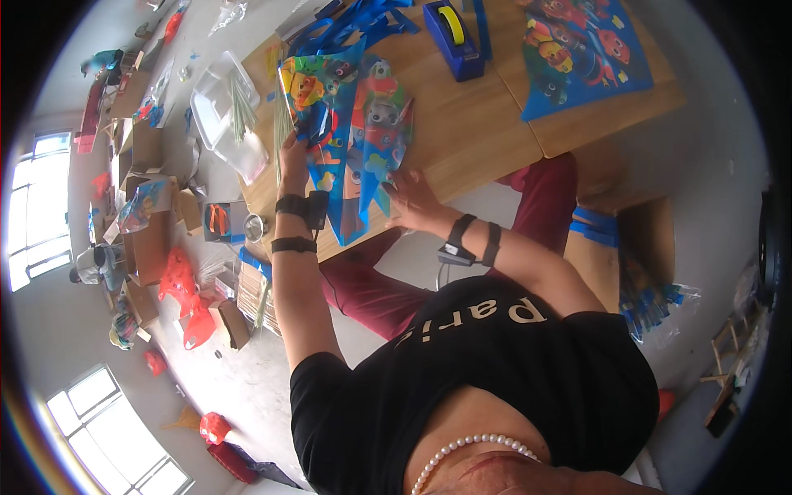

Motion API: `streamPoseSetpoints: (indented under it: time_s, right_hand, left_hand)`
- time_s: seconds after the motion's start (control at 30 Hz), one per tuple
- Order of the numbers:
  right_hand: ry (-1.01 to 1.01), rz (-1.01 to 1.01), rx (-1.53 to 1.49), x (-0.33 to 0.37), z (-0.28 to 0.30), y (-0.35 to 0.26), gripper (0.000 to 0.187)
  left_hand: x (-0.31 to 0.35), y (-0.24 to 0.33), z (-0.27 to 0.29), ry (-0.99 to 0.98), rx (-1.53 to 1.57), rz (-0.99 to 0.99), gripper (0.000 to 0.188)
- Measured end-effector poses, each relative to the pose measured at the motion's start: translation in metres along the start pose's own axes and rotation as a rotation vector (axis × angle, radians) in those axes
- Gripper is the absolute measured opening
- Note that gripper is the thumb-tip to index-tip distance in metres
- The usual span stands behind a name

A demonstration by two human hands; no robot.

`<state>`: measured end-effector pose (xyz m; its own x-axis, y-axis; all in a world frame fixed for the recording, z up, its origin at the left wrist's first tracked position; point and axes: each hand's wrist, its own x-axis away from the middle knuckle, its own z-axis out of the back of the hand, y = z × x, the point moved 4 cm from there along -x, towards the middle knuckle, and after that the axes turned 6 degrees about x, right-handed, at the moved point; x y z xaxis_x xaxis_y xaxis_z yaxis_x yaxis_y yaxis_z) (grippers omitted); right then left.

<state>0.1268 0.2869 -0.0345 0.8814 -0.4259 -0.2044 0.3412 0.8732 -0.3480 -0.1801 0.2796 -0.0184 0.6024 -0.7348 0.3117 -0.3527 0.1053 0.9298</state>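
Observation:
A glossy blue plastic sheet printed with colourful cartoon figures [342,148] lies folded over the near left part of the table, its pointed lower end hanging past the edge. My left hand [293,161] is closed on the sheet's left edge, beside a bundle of thin pale sticks [283,107]. At the sheet's lower right, my right hand [415,202] has its thumb and fingers apart, the fingertips at the sheet's edge. Whether they touch it is hard to make out. Black straps with small devices sit round both forearms.
On the wooden table [462,124] are a blue tape dispenser [454,41], blue strips [351,29] and another printed sheet [577,58]. A clear plastic bin [216,107] stands at the left. Cardboard boxes [147,247] and red bags [183,289] lie further left; an open carton [594,256] is at right.

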Motion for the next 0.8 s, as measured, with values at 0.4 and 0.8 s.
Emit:
streamPoseSetpoints:
  time_s: [0.4,0.8]
  right_hand:
    - [0.284,0.054,-0.014,-0.012,-0.020,0.023,0.009]
    - [0.054,0.030,0.276,0.084,0.103,0.161,0.011]
  left_hand:
    - [0.002,0.023,0.010,0.092,-0.139,-0.069,0.043]
    - [-0.016,0.045,0.016,0.249,-0.589,-0.307,0.043]
